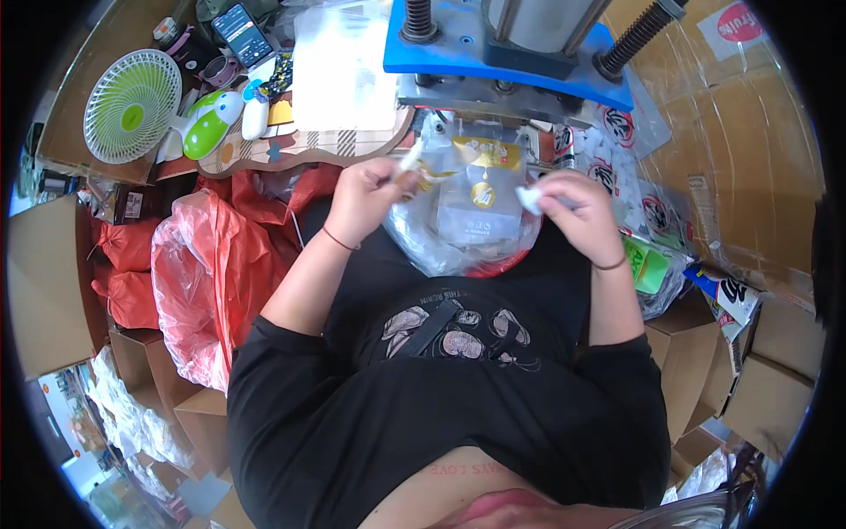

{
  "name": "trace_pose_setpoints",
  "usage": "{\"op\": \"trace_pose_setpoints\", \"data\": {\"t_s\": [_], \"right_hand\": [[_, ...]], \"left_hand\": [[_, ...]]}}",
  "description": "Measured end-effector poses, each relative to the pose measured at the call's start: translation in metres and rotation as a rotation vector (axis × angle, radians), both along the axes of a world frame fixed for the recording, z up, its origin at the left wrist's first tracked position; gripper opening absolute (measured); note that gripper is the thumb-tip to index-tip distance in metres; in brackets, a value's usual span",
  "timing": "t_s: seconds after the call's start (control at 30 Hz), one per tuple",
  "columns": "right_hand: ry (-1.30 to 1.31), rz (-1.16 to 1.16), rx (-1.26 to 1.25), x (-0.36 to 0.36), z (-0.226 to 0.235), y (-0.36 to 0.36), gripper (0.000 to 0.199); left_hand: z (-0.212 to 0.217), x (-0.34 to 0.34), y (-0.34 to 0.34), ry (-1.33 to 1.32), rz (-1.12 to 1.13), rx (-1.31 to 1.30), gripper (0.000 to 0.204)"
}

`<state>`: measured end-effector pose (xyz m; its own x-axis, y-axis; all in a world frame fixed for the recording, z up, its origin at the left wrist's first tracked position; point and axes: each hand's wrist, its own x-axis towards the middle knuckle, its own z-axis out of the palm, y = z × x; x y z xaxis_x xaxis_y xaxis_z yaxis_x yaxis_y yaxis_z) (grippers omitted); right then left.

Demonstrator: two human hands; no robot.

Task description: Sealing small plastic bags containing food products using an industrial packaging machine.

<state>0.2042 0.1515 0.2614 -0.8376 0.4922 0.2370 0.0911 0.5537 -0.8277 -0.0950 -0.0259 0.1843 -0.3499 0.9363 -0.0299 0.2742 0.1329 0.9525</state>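
My left hand point(370, 194) is closed, thumb and fingertips pinching a small whitish strip point(411, 160) that points up and away. Opposite it, my right hand point(579, 209) is also closed, with a small white piece point(529, 199) poking out from the fingertips. What kind of things these two are, I cannot make out. Between and below the hands lies a translucent pouch printed in gold and white point(480, 207). It rests on a bulging clear plastic bag point(407, 242) close to my lap. Neither hand appears to grip the pouch.
A press with a blue plate point(529, 66) and springs stands just beyond the pouch. To the left are a green-and-white fan point(132, 106), a phone point(241, 35), paper sheets point(342, 66) and red plastic bags point(207, 273). Cardboard boxes point(683, 353) and printed packages point(652, 212) crowd the right.
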Motion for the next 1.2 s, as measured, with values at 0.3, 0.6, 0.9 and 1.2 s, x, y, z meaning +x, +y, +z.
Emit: {"op": "trace_pose_setpoints", "data": {"t_s": [0.3,0.6,0.9,1.2], "right_hand": [[0.093,0.022,-0.109,-0.042,0.026,0.006,0.013],[-0.148,-0.299,-0.181,0.025,0.019,0.043,0.024],[-0.08,-0.317,0.151,0.032,-0.028,0.03,0.025],[-0.254,-0.491,-0.359,0.045,-0.009,0.027,0.022]], "left_hand": [[0.031,0.079,0.014,-0.635,-0.267,-0.052,0.024],[0.024,0.095,0.035,-0.939,-0.445,-0.197,0.026],[-0.01,0.039,0.081,-0.742,0.002,-0.166,0.042],[0.0,-0.044,0.027,0.267,0.327,0.082,0.046]]}}
